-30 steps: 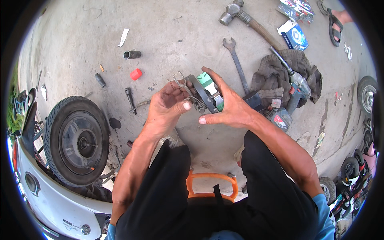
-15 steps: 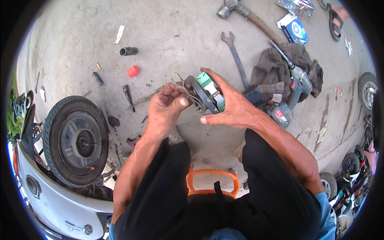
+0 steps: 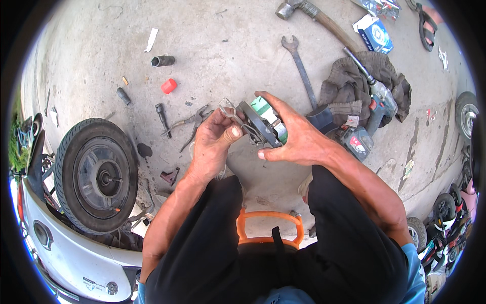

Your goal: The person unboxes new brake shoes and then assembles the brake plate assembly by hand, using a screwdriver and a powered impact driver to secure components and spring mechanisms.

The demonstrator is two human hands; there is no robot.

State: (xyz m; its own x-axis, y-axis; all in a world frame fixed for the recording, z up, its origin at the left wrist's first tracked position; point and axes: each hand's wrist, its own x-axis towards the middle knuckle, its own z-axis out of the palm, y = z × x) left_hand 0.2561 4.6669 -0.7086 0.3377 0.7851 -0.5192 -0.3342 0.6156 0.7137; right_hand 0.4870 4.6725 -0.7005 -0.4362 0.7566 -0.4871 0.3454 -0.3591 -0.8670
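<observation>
Between my knees I hold a drum brake assembly (image 3: 257,121) up off the ground, tilted on its side. It has a dark round backing plate and green-edged brake shoes. My right hand (image 3: 298,133) is closed around the shoe side, fingers over the top and thumb underneath. My left hand (image 3: 215,139) is closed at the other face, thumb and fingers bent around the bent metal arm (image 3: 229,107) that sticks out from the plate. Part of that face is hidden by my left fingers. Pliers (image 3: 190,123) lie on the concrete just left of my left hand.
A wheel with tyre (image 3: 96,177) rests at left beside a white scooter body (image 3: 76,263). Ahead lie sockets (image 3: 163,61), a red cap (image 3: 169,86), a wrench (image 3: 299,68) and a hammer (image 3: 319,20). To the right are a cordless impact wrench (image 3: 377,101), a dark cloth (image 3: 339,83) and a blue-white box (image 3: 373,34).
The brake assembly has turned slightly in my hands, and my left hand has shifted a little right and down. More of the pliers shows beside it. Both hands keep their grip.
</observation>
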